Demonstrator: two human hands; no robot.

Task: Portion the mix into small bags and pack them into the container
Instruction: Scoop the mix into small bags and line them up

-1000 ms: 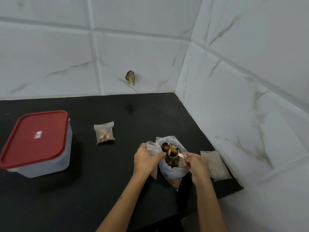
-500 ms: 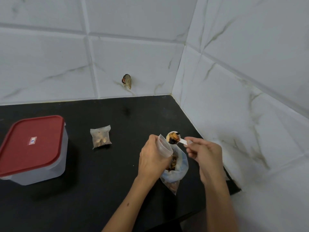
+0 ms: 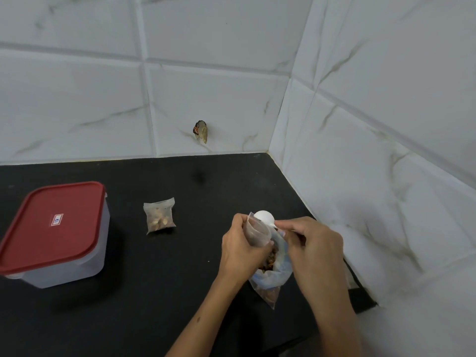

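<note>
My left hand [image 3: 240, 249] grips a small clear bag [image 3: 257, 233] and holds its mouth open. My right hand [image 3: 313, 244] pinches the handle of a white scoop [image 3: 264, 217], which is tipped bowl-down over the small bag's mouth. Under both hands lies the big clear bag of mix [image 3: 271, 276], with brown nuts showing inside. A filled small bag [image 3: 159, 215] lies flat on the black counter to the left. The clear container with a red lid [image 3: 55, 228] stands shut at the far left.
The black counter [image 3: 154, 292] ends at white tiled walls behind and to the right. A small brown object [image 3: 201, 131] sticks to the back wall. The counter's front edge runs just below my forearms.
The scoop rose full out of the big bag, moved over the small bag and has turned upside down above it. My left hand has lifted the small bag upright.
</note>
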